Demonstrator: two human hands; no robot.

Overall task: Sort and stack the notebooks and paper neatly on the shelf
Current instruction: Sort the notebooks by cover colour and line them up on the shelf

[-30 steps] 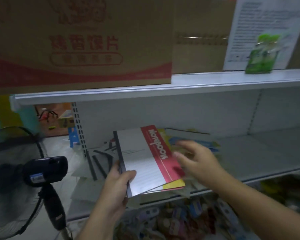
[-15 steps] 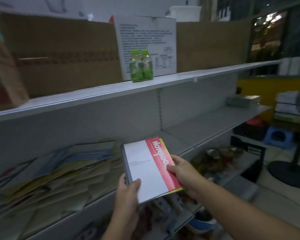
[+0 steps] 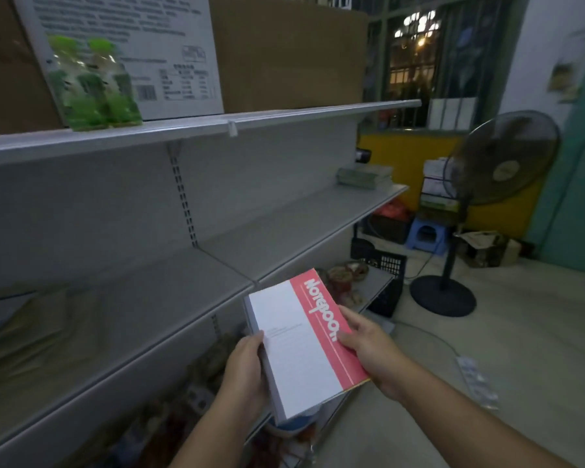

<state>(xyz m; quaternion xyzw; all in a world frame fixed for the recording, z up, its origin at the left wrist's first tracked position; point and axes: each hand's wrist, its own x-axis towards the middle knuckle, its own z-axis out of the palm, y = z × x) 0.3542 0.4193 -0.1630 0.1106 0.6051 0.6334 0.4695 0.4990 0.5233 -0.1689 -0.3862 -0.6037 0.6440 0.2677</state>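
One camera only, worn on the person's head. It looks forward and down, turned a little along the rack. The lens is wide, so the shelf (image 3: 284,228) edges bend toward the borders. The grip is near the lens, low and about in the middle: the left hand (image 3: 245,373) and the right hand (image 3: 368,349) hold the notebooks (image 3: 301,352) between them, and both forearms enter from the bottom edge. The shelf runs left of the grip and above it. The boxes (image 3: 284,52) are high above the grip, cut by the top edge. The fan (image 3: 500,160) stands far beyond the grip, to its right.
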